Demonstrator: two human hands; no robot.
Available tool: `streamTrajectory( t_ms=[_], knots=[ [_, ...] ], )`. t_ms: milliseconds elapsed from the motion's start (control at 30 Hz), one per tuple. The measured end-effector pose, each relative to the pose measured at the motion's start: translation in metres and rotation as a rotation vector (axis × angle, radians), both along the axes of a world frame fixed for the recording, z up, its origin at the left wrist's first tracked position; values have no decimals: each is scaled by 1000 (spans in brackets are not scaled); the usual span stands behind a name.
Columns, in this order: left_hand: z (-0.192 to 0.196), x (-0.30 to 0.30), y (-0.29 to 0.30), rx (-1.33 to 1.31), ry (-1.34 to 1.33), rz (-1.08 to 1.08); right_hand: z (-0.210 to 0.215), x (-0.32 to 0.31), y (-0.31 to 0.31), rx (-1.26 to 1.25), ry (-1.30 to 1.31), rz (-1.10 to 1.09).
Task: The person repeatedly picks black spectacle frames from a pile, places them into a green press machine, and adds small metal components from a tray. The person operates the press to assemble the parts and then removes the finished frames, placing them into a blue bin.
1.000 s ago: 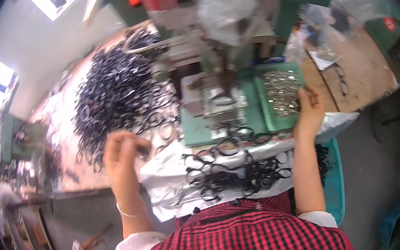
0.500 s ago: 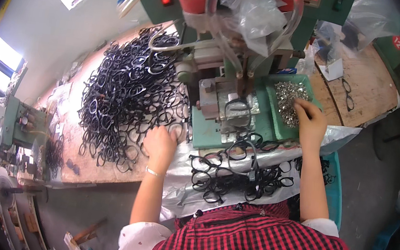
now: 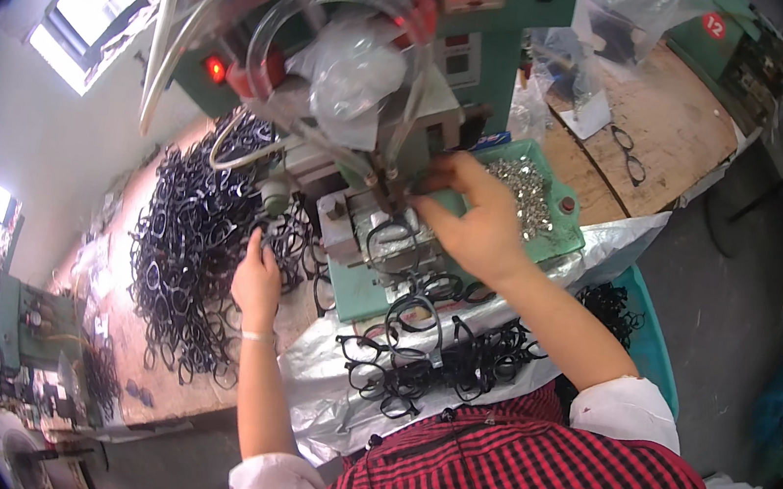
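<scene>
My right hand (image 3: 479, 218) reaches in at the press machine's tooling (image 3: 396, 196), fingers bent together. Whatever its fingertips hold there is too small or hidden to make out. A black eyeglass frame (image 3: 394, 238) sits in the fixture just below those fingers. My left hand (image 3: 258, 284) hovers at the edge of a large heap of black eyeglass frames (image 3: 186, 267), index finger stretched out, thumb apart, and nothing visible in its grip. Right of the tooling stands a green tray (image 3: 566, 236) with many small silvery metal parts (image 3: 525, 188), partly covered by my right hand.
More black frames (image 3: 414, 371) lie on silvery sheeting (image 3: 312, 358) along the table's front edge. A teal bin (image 3: 649, 328) with frames stands at the lower right. Clear hoses and a plastic bag (image 3: 354, 76) hang before the machine. One frame (image 3: 629, 155) lies on the right table.
My right hand has left the tray of metal parts and moved left to the machine's tooling. My left hand has shifted along the heap's edge. The whole view has swung.
</scene>
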State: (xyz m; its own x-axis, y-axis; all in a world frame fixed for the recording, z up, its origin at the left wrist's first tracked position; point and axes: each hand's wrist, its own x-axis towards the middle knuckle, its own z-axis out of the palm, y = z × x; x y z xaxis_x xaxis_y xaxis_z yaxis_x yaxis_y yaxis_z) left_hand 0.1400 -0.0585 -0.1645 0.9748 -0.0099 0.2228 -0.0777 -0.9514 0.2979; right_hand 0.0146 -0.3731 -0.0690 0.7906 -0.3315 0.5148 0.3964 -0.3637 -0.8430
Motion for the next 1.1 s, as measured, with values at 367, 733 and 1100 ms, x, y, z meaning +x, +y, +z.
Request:
streamTrajectory(
  t_ms=[367,733,1100],
  knots=[
    [127,-85,-50,-1352,-283,-551,-5,-3,20,210,-41,31],
    [151,-103,-102,-793,-577,-1021,23,-28,11,81,51,136],
    [103,-102,-116,-419,-571,-1257,-82,-27,-81,-719,102,-393]
  ],
)
